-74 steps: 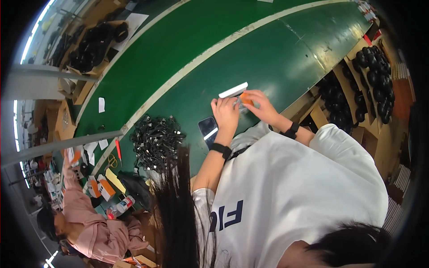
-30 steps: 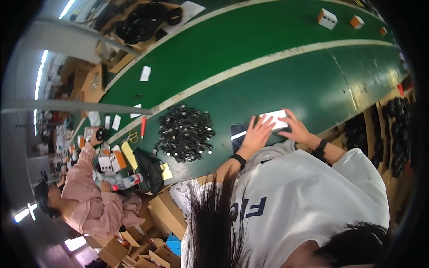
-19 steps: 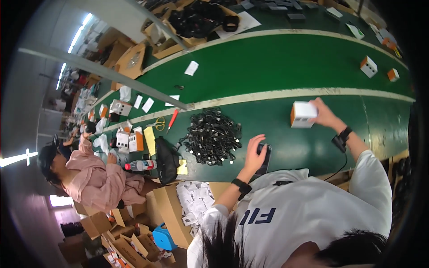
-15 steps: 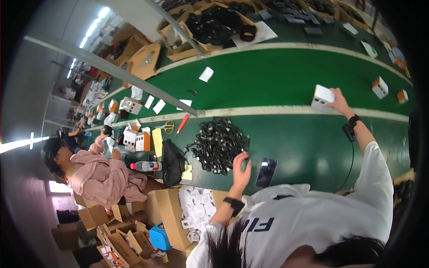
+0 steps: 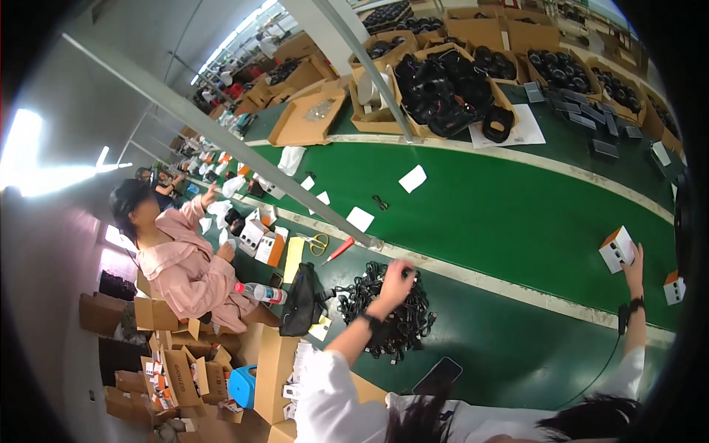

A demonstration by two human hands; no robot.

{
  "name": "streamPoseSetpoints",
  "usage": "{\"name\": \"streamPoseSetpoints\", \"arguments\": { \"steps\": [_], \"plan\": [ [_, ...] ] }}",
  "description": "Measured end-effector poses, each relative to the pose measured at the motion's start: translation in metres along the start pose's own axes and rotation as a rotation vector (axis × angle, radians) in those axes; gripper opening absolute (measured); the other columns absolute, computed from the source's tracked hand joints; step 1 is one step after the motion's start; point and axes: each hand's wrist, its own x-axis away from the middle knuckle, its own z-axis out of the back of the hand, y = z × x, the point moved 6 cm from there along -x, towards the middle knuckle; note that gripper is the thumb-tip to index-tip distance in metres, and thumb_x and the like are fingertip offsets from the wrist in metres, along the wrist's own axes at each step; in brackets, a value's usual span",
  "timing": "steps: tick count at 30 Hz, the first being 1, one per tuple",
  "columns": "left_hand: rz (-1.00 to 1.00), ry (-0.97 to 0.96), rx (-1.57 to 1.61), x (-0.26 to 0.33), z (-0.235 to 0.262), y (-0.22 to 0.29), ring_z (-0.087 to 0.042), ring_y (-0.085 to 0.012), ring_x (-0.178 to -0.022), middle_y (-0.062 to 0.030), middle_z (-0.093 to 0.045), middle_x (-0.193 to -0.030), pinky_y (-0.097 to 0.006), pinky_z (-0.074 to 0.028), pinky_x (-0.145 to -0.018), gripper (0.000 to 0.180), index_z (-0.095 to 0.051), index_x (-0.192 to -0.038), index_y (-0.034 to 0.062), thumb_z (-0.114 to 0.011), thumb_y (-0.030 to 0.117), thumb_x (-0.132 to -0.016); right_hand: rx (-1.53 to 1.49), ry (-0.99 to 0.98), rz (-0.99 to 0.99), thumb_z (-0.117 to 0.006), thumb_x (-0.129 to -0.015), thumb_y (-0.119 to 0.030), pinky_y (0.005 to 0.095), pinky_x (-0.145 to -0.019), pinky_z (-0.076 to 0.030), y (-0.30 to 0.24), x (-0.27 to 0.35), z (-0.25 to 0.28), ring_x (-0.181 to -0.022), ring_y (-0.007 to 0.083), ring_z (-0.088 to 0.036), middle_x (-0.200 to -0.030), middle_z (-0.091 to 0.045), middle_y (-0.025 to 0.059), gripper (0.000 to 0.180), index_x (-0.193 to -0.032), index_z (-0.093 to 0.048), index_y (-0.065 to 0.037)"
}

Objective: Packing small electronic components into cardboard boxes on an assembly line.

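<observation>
One white-and-orange box [image 5: 614,251] is pinched in the grip of the right hand [image 5: 634,267], which has it by its right side. The box is at the bright green strip [image 5: 509,218] past the pale rail [image 5: 517,289] of the bench [image 5: 509,347], between two and three o'clock from the cable pile [image 5: 408,328]; whether it touches the surface cannot be told. A second box [image 5: 674,288] in the same colours stands near it, at four o'clock from it.

The left hand [image 5: 394,286] is over the upper part of the black cable pile, fingers bent inward; blur and the dark cables behind leave it unclear whether that grip has anything in it.

Taking the pile as the clock's centre, a dark phone [image 5: 438,376] lies at five o'clock, a black bag [image 5: 300,303] at nine with a red-capped bottle [image 5: 262,293] just beyond it, yellow-handled scissors [image 5: 318,244] between ten and eleven, and a red-handled tool [image 5: 339,251] near eleven. A white paper [image 5: 413,179] lies on the strip toward twelve. A co-worker in a pink top [image 5: 188,273] is at half past nine.
</observation>
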Motion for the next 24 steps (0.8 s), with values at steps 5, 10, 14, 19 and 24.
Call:
{"name": "streamPoseSetpoints", "arguments": {
  "steps": [5, 10, 14, 19, 24],
  "plan": [
    [0.238, 0.223, -0.338, -0.144, -0.015, -0.122, -0.044, -0.0388, -0.098, -0.0218, -0.048, -0.104, -0.045, -0.036, -0.086, 0.041, -0.048, -0.104, -0.0004, -0.062, 0.02, -0.072, 0.237, 0.142, 0.14, -0.052, -0.074, 0.006, 0.0372, -0.102, -0.024, -0.108, 0.067, 0.016, -0.124, 0.0332, -0.028, -0.136, -0.025, 0.0161, 0.055, -0.126, -0.037, -0.006],
    [0.672, 0.306, -0.536, -0.197, -0.038, -0.176, -0.038, -0.037, -0.11, -0.0214, -0.034, -0.124, -0.046, -0.037, -0.087, 0.06, -0.034, -0.123, 0.0023, -0.058, 0.033, -0.078, 0.167, -0.032, -0.049, -0.047, -0.075, 0.007, 0.039, -0.103, -0.019, -0.148, 0.165, 0.007, -0.126, 0.0314, -0.026, -0.135, -0.027, 0.0151, 0.053, -0.125, -0.037, -0.006],
    [0.609, 0.352, -0.743, -0.191, -0.038, -0.18, -0.044, -0.0332, -0.095, -0.0177, -0.043, -0.098, -0.044, -0.041, -0.078, 0.039, -0.042, -0.101, 0.0037, -0.06, 0.026, -0.075, 0.084, -0.09, -0.151, -0.047, -0.074, 0.009, 0.0397, -0.102, -0.02, -0.133, 0.204, 0.001, -0.125, 0.0311, -0.026, -0.135, -0.028, 0.0148, 0.055, -0.125, -0.038, -0.006],
    [0.585, 0.426, -0.516, -0.194, -0.045, -0.176, -0.048, -0.0392, -0.09, -0.0233, -0.047, -0.096, -0.043, -0.042, -0.078, 0.027, -0.043, -0.095, -0.0008, -0.053, 0.009, -0.072, 0.008, -0.132, -0.272, -0.048, -0.073, 0.009, 0.041, -0.096, -0.028, -0.117, 0.21, -0.025, -0.123, 0.0303, -0.031, -0.134, -0.031, 0.0148, 0.051, -0.121, -0.041, -0.007],
    [0.485, 0.253, -0.453, -0.198, -0.004, -0.185, -0.049, -0.04, -0.085, -0.0251, -0.049, -0.095, -0.046, -0.041, -0.076, 0.022, -0.046, -0.091, -0.0026, -0.047, 0.008, -0.072, 0.0, -0.192, -0.105, -0.044, -0.071, 0.011, 0.0374, -0.095, -0.029, -0.149, 0.201, -0.055, -0.124, 0.0267, -0.029, -0.135, -0.029, 0.01, 0.051, -0.118, -0.043, -0.009]
  ]
}}
